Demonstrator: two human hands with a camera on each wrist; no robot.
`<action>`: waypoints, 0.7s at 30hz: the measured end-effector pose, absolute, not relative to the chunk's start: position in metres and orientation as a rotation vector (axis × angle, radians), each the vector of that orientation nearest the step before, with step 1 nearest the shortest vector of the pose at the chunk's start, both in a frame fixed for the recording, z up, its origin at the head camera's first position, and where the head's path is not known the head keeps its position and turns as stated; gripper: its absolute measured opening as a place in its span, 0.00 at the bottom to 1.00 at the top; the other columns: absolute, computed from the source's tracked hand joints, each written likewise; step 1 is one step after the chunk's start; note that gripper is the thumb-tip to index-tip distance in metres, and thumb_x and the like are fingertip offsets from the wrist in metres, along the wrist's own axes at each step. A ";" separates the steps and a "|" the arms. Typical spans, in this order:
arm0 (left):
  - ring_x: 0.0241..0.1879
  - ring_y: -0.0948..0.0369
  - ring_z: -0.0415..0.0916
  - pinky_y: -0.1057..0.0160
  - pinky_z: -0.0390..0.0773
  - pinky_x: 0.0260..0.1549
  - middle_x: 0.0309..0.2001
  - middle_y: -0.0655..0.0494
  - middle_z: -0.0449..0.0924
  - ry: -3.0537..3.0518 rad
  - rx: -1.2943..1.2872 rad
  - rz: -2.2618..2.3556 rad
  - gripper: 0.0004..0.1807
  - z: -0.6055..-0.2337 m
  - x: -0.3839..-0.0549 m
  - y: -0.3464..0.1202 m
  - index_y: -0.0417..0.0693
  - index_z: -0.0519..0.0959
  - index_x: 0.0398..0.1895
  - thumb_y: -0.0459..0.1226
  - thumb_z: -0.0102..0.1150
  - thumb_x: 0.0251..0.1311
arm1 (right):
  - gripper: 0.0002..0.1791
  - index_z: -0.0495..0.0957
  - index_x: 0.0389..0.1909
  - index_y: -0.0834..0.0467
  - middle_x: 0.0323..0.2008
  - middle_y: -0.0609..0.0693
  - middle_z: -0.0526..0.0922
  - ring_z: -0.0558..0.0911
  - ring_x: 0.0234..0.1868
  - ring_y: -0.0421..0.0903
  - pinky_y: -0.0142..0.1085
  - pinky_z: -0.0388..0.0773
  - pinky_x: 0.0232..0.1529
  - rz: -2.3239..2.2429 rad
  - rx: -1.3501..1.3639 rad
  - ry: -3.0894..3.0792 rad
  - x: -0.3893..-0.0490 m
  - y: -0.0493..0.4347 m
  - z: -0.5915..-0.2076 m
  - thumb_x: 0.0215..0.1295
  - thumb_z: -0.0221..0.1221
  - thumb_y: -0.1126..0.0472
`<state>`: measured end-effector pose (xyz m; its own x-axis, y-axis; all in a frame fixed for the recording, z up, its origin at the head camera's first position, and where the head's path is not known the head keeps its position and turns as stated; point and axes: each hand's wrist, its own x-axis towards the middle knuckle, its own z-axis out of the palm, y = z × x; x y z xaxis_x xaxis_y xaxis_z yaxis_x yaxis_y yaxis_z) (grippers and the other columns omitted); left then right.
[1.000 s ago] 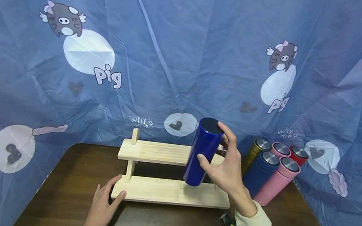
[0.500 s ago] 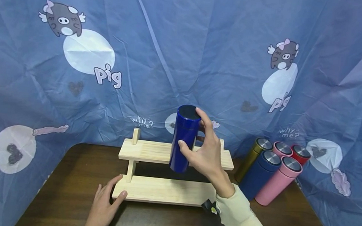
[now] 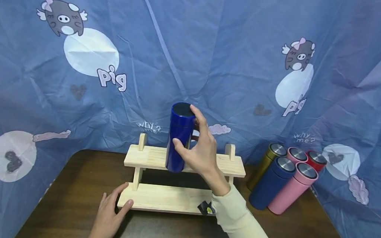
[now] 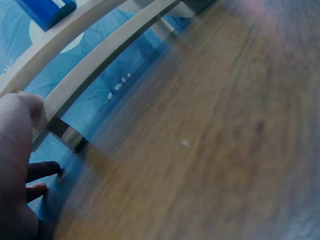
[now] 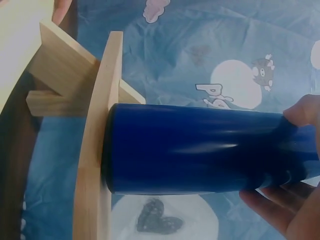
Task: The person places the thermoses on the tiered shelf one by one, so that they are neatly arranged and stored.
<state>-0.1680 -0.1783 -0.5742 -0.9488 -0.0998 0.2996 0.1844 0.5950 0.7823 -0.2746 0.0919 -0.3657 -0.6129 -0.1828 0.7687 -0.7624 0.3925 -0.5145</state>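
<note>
A glossy blue thermos bottle with a dark lid is held upright in my right hand, thumb on the near side and fingers round the far side. In the right wrist view the bottle's base is at the upper board of a two-tier wooden shelf; I cannot tell if it bears its weight. My left hand grips the left end of the lower board, its thumb at the front corner and index finger farther back. The left wrist view shows other fingers below the board.
Right of the shelf, several thermos bottles stand grouped on the brown table: gold, dark blue, pink, a second pink and red. A blue patterned cloth hangs behind.
My right hand has carried the blue thermos bottle leftward and back, from over the right part of the shelf to the upper board's middle. The bottle has become more upright. My left hand has stayed put.
</note>
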 end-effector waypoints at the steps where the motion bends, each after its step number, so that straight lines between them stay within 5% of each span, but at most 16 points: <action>1: 0.76 0.29 0.69 0.16 0.46 0.76 0.75 0.32 0.75 -2.515 -0.071 -1.282 0.32 -0.574 -0.168 -0.179 0.44 0.72 0.78 0.46 0.67 0.79 | 0.54 0.60 0.87 0.46 0.60 0.63 0.84 0.89 0.57 0.59 0.49 0.94 0.47 1.206 0.804 -2.036 -0.276 0.089 -0.366 0.62 0.76 0.59; 14: 0.76 0.29 0.69 0.16 0.47 0.76 0.76 0.32 0.75 -2.529 -0.056 -1.285 0.32 -0.574 -0.170 -0.178 0.44 0.72 0.78 0.48 0.66 0.78 | 0.53 0.60 0.86 0.45 0.58 0.62 0.85 0.90 0.53 0.56 0.45 0.94 0.44 1.167 0.799 -2.030 -0.290 0.060 -0.367 0.62 0.76 0.57; 21: 0.78 0.29 0.66 0.17 0.44 0.77 0.77 0.33 0.73 -2.559 -0.037 -1.310 0.33 -0.573 -0.171 -0.180 0.45 0.71 0.79 0.50 0.66 0.79 | 0.52 0.60 0.86 0.45 0.58 0.61 0.85 0.90 0.52 0.57 0.50 0.94 0.42 1.151 0.796 -2.047 -0.294 0.048 -0.366 0.63 0.76 0.56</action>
<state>-0.1710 -0.1799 -0.5732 -0.9643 -0.0975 0.2462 0.1428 0.5915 0.7936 -0.2943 0.0480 -0.3657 -0.6047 -0.1885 0.7738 -0.7591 0.4305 -0.4883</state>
